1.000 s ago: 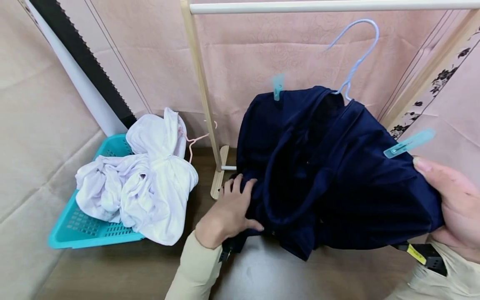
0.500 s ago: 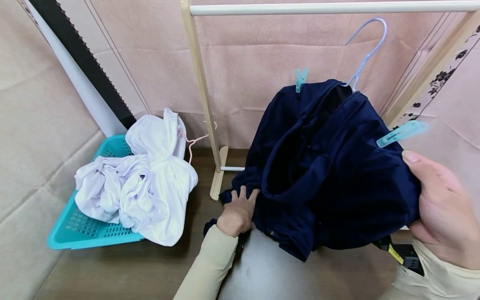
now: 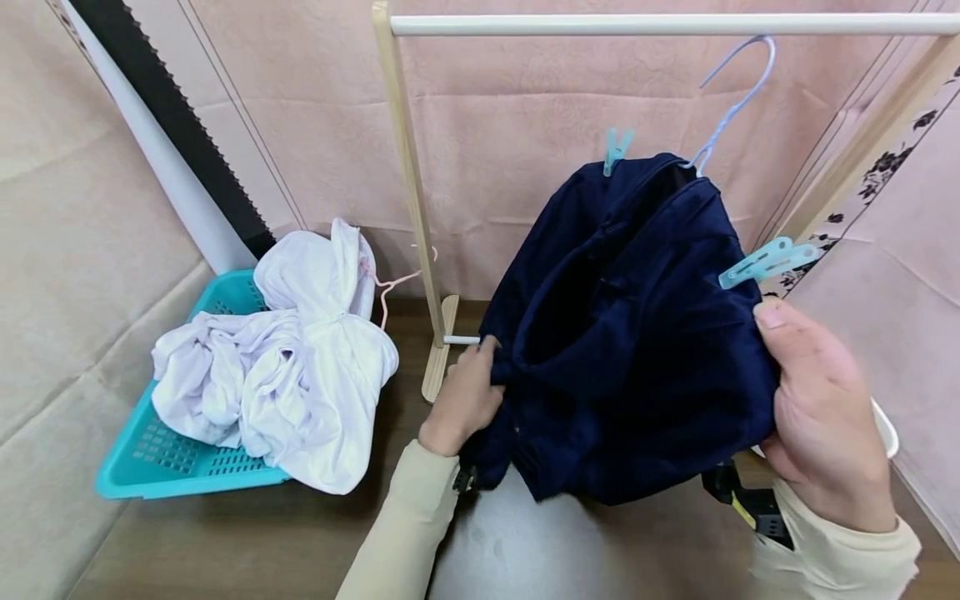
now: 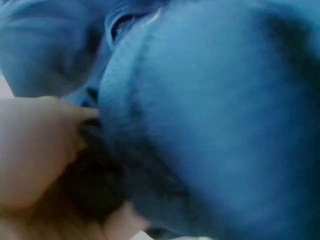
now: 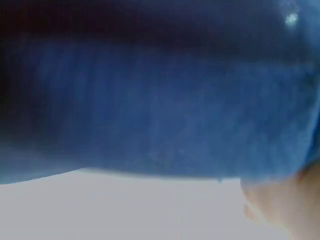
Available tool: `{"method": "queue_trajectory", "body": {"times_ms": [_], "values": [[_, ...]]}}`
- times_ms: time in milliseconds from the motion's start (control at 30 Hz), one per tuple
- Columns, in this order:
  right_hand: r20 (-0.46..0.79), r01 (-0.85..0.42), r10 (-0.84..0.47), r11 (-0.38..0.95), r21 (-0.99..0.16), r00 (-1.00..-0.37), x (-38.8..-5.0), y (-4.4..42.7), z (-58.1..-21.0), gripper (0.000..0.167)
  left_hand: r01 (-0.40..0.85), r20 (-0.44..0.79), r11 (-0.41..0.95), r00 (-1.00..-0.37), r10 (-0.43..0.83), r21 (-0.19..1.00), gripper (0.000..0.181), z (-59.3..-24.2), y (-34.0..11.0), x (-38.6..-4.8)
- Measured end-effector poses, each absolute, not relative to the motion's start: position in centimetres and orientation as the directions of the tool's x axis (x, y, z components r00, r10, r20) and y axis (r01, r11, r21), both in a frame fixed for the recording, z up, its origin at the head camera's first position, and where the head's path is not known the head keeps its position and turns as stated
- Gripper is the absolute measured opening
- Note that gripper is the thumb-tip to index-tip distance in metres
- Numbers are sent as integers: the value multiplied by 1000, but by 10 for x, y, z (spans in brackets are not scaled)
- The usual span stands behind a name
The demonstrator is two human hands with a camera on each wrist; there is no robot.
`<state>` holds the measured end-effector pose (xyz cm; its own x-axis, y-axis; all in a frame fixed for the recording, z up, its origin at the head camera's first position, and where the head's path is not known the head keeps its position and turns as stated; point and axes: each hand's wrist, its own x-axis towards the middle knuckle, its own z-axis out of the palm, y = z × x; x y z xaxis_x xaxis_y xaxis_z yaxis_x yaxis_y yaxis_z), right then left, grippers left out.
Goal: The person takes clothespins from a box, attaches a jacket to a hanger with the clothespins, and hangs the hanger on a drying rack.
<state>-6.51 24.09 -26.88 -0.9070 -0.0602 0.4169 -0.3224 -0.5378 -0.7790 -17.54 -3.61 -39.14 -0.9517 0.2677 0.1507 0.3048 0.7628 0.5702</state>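
Observation:
A navy jacket hangs bunched on a light blue hanger, its dark neck opening facing up. Two teal clothespins, the left clothespin and the right clothespin, clip its shoulders. At the jacket's lower left my left hand grips the cloth; in the left wrist view, thumb and fingers close round a blurred fold. My right hand holds the right side, thumb on top and the other fingers hidden behind the fabric. Blue cloth fills most of the right wrist view.
A drying rack's white bar crosses above, the hanger hook's top close below it in view. The rack's wooden post stands left of the jacket. Farther left, a turquoise basket bears white clothing with a pink hanger.
The right hand has moved left with the jacket's right side, drawing the garment narrower. The left hand has gone from spread fingers on the cloth to gripping it.

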Motion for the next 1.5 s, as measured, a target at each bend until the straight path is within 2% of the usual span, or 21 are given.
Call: {"method": "queue_trajectory", "body": {"times_ms": [167,300,400,500,567,700,900,1000,1067,1200,1267,1333,1400,1500], "values": [[414,-428,108,-247,-870,-904,-64,208,-265,28,322,336,574,-938,86,753,39,-373,-36,-185],[400,-403,233,35,-914,-886,-58,175,-260,31,281,358,423,-927,-112,861,33,-365,-34,-193],[492,-445,223,230,-866,-842,-56,155,-260,28,231,314,316,-918,-241,920,33,-364,-30,-200],[607,-542,168,311,-781,-777,-59,140,-261,23,246,309,231,-905,-293,941,34,-365,-22,-208],[655,-596,134,312,-740,-744,-66,131,-262,20,300,352,209,-889,-292,931,34,-368,-18,-214],[665,-622,110,269,-736,-739,-82,115,-259,22,413,469,244,-845,-256,877,33,-374,-9,-224],[667,-639,22,262,-723,-745,-108,96,-263,23,408,454,285,-883,-116,867,34,-390,-7,-230],[633,-620,-31,242,-746,-774,-117,88,-265,24,418,454,385,-891,-3,823,36,-396,-16,-233],[605,-599,-51,229,-767,-794,-120,84,-268,24,429,432,417,-897,94,801,33,-397,-23,-233],[554,-555,-59,168,-815,-831,-121,79,-272,23,415,297,520,-907,298,747,46,-385,-44,-226],[523,-529,-79,103,-842,-849,-121,77,-272,23,399,195,612,-907,373,683,51,-372,-56,-219],[493,-501,-120,45,-864,-862,-121,74,-273,21,411,133,688,-897,420,598,47,-355,-69,-207],[464,-474,-180,19,-880,-868,-122,73,-273,18,403,127,736,-907,402,544,38,-334,-82,-191],[426,-464,-269,97,-881,-864,-127,78,-273,13,377,264,724,-925,272,577,23,-304,-99,-165]]}}
